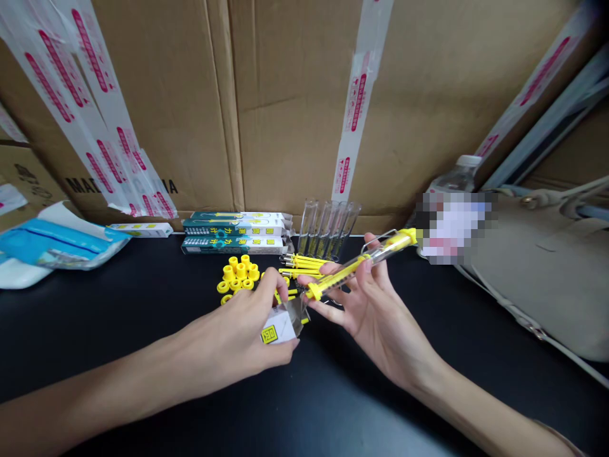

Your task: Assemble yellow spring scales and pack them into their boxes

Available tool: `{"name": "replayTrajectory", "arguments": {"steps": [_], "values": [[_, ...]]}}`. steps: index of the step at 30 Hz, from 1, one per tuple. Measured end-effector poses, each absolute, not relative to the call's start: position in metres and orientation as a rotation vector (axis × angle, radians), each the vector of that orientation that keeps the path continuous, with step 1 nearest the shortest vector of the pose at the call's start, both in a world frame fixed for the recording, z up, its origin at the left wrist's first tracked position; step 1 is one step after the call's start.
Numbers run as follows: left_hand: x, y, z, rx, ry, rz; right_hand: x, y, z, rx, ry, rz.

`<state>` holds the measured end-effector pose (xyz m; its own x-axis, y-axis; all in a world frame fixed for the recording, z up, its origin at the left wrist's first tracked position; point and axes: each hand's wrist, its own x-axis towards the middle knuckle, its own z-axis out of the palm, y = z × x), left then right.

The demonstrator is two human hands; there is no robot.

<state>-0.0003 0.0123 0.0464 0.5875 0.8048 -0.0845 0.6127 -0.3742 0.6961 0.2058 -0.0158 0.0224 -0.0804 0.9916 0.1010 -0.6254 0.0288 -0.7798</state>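
My left hand (257, 317) grips a small white box (280, 327) with a yellow printed mark, its open flaps facing right. In my right hand (371, 304) is a clear tube with yellow ends (354, 270), held between thumb and fingers and slanting up to the right. The tube's lower yellow end is beside the box opening; whether they touch I cannot tell. Behind my hands are yellow plastic caps (240, 273), yellow rods with metal hooks (304, 263) and several upright clear tubes (328, 228).
Stacked printed boxes (233, 231) lie against a large cardboard box (285, 114) at the back. A blue and white packet (61, 238) is on the left of the black table (304, 406). At right are a plastic bottle (464, 174) and a beige bag (547, 273).
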Motion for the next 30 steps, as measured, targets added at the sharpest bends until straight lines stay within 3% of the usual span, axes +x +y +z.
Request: {"name": "replayTrajectory", "arguments": {"steps": [30], "values": [[0.002, 0.017, 0.046, 2.119, 1.145, 0.414, 0.196, -0.03, 0.012, -0.64, -1.041, 1.327]]}}
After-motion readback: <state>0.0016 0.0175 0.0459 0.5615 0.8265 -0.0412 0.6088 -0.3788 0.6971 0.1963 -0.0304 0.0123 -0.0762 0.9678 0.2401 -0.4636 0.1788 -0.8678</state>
